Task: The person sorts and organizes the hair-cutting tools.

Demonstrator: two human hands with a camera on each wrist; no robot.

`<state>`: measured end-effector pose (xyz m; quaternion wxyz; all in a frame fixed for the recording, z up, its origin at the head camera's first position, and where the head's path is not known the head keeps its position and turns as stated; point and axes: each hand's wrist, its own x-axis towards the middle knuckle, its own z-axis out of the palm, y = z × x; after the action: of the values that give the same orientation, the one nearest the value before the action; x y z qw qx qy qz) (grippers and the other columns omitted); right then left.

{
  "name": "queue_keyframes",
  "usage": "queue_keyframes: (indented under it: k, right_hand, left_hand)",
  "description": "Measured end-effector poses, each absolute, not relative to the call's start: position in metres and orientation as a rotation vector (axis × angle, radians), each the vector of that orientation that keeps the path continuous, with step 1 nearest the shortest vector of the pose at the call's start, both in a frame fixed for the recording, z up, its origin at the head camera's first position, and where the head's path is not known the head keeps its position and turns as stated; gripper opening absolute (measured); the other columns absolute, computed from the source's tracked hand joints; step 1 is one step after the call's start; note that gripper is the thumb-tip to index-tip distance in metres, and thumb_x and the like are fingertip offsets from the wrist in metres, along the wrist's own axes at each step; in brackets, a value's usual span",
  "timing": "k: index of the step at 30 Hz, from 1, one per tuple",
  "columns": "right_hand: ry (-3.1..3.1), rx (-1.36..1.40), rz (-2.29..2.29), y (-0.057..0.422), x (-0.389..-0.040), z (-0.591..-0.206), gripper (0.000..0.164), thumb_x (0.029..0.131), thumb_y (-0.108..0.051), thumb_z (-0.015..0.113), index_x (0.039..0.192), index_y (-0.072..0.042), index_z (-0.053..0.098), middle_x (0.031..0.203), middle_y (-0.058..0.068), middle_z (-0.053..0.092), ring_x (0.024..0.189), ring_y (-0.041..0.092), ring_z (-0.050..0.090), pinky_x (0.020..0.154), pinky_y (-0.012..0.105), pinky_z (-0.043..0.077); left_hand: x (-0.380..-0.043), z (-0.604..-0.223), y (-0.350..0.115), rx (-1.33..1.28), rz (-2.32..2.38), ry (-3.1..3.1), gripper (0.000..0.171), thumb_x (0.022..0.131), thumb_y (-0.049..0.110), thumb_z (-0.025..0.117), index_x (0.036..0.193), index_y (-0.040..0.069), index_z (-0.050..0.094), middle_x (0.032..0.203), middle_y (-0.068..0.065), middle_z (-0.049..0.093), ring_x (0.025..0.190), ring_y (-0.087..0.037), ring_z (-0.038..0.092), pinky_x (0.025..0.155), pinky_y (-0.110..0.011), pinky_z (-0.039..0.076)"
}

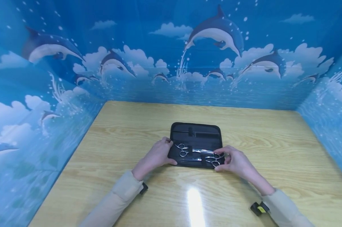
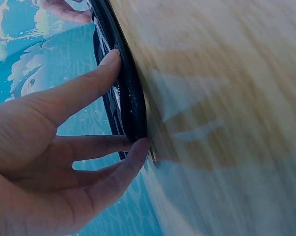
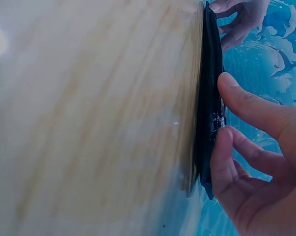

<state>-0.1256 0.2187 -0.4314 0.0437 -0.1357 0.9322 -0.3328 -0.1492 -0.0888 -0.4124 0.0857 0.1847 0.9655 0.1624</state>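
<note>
An unfolded black zip case [image 1: 178, 136] lies on the table, with two pairs of silver scissors strapped in its near half. The upper scissors [image 1: 202, 151] have their finger rings to the left; the lower scissors [image 1: 192, 159] have theirs to the right. A dark comb [image 1: 206, 135] is held in the far half. My left hand [image 1: 157, 153] grips the case's left end, thumb at the near corner and fingers along the side. At the right end, my right hand [image 1: 237, 161] holds the near corner, thumb on the front edge and fingertips beside the scissors' rings.
The wood-grain table [image 1: 125, 126] extends around the case. Blue dolphin-print sheeting [image 1: 148, 85] stands along the back and both sides. Dark wrist devices sit at the left cuff [image 1: 127, 188] and the right cuff [image 1: 278, 201].
</note>
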Motion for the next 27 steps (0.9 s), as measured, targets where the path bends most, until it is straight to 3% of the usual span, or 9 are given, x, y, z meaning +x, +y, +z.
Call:
queue_keyframes:
  k: [13, 16, 23, 27]
  right_hand:
    - [2.829, -0.520, -0.933, 0.228, -0.121, -0.427, 0.064, 0.074, -0.021, 0.090, 0.129, -0.004, 0.062, 0.121, 0.012, 0.062, 0.063, 0.005, 0.055, 0.058, 0.024, 0.047]
    - [2.839, -0.532, -0.938, 0.230, -0.122, -0.428, 0.061, 0.074, -0.021, 0.090, 0.126, -0.003, 0.064, 0.118, 0.010, 0.064, 0.063, 0.005, 0.054, 0.058, 0.024, 0.047]
    - [2.897, -0.525, -0.877, 0.228, -0.126, -0.430, 0.055, 0.070, -0.024, 0.092, 0.117, -0.005, 0.071, 0.088, 0.001, 0.061, 0.061, 0.005, 0.050, 0.053, 0.023, 0.044]
    - [2.916, -0.508, -0.874, 0.226, -0.129, -0.430, 0.052, 0.069, -0.026, 0.094, 0.113, -0.007, 0.074, 0.083, 0.000, 0.060, 0.060, 0.007, 0.050, 0.052, 0.023, 0.043]
  left_hand:
    - [-0.150, -0.412, -0.089, 0.533, 0.480, 2.870, 0.089, 0.074, 0.038, 0.090, 0.140, -0.009, 0.053, 0.142, -0.025, 0.051, 0.128, -0.038, 0.054, 0.112, -0.047, 0.043]
    - [-0.150, -0.412, -0.090, 0.539, 0.475, 2.872, 0.089, 0.074, 0.038, 0.090, 0.139, -0.010, 0.053, 0.142, -0.025, 0.052, 0.127, -0.038, 0.054, 0.111, -0.047, 0.043]
    - [-0.151, -0.413, -0.090, 0.539, 0.489, 2.865, 0.090, 0.074, 0.038, 0.090, 0.140, -0.009, 0.053, 0.143, -0.025, 0.051, 0.129, -0.038, 0.054, 0.113, -0.047, 0.041]
    - [-0.151, -0.412, -0.090, 0.543, 0.499, 2.866, 0.090, 0.073, 0.037, 0.091, 0.140, -0.008, 0.053, 0.143, -0.025, 0.051, 0.128, -0.039, 0.054, 0.112, -0.048, 0.042]
